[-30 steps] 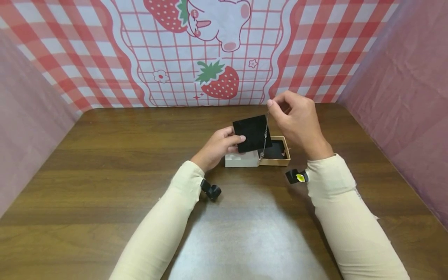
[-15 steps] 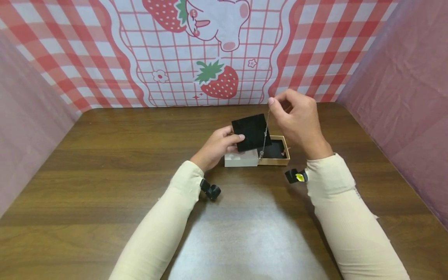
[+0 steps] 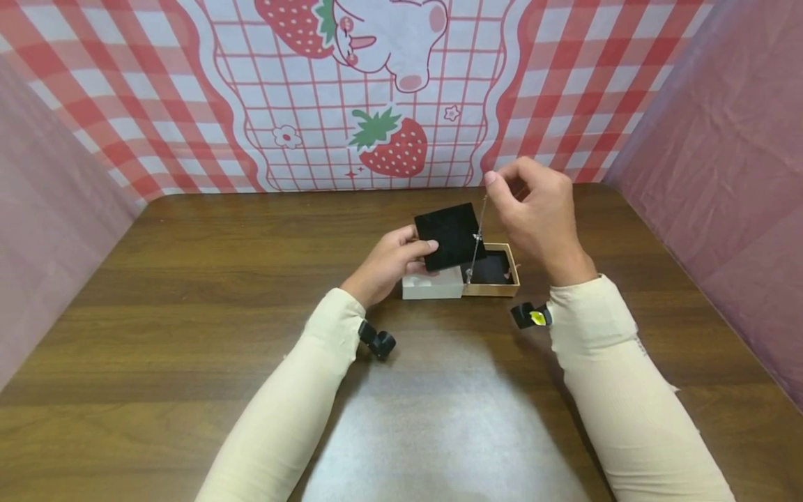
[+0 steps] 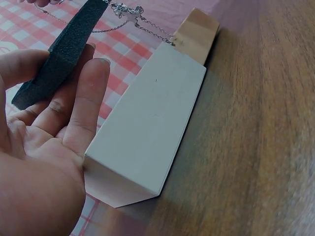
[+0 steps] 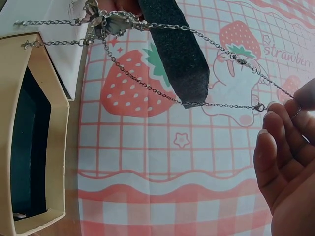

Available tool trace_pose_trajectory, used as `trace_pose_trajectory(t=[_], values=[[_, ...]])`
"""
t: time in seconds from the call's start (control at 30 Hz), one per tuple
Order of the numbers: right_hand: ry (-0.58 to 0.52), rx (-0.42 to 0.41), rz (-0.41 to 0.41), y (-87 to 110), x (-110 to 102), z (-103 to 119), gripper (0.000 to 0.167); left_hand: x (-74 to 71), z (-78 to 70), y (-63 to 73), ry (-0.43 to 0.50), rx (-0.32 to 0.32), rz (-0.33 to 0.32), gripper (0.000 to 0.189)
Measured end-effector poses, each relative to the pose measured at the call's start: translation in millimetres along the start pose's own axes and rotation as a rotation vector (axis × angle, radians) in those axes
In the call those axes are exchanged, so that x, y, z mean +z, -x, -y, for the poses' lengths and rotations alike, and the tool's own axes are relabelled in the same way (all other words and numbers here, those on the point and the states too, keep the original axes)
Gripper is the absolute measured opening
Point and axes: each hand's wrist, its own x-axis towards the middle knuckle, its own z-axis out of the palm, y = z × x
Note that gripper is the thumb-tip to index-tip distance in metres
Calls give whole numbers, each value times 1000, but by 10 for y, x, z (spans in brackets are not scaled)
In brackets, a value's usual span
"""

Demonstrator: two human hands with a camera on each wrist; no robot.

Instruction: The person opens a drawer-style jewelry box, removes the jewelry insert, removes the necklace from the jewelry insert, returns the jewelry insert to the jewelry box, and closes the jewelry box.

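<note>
My left hand (image 3: 392, 261) holds a square black foam pad (image 3: 452, 237), thumb on its face and fingers behind it. In the left wrist view the pad (image 4: 59, 61) shows edge-on above the palm. My right hand (image 3: 533, 216) is raised and pinches the end of a silver jewellery chain (image 3: 478, 238), which hangs down in front of the pad's right edge. The right wrist view shows a small clasp (image 5: 260, 106) near the fingertips and a flower-like charm (image 5: 110, 22) lower on the chain. Two short strands dangle below the charm, close over the boxes.
Beneath the hands, a white box part (image 3: 433, 284) stands beside an open tan box (image 3: 513, 275) with a black lining. Both sit on the wooden table (image 3: 251, 314). A strawberry-print cloth (image 3: 301, 84) hangs behind, and pink cloth (image 3: 702, 153) covers the sides.
My right hand has risen slightly and shifted a little to the right, drawing the chain with it. The left hand and the foam pad have barely moved.
</note>
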Motion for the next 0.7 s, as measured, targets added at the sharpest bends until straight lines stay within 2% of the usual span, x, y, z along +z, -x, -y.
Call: trace_pose_trajectory(t=[0.4,0.7], values=[[-26,-5,-65,-26,4,-1,20,13,1,-25,28,-8,-26,36],[-22,5,-58,-4,-18,-9,22,9,5,-24,26,-10,-23,37]])
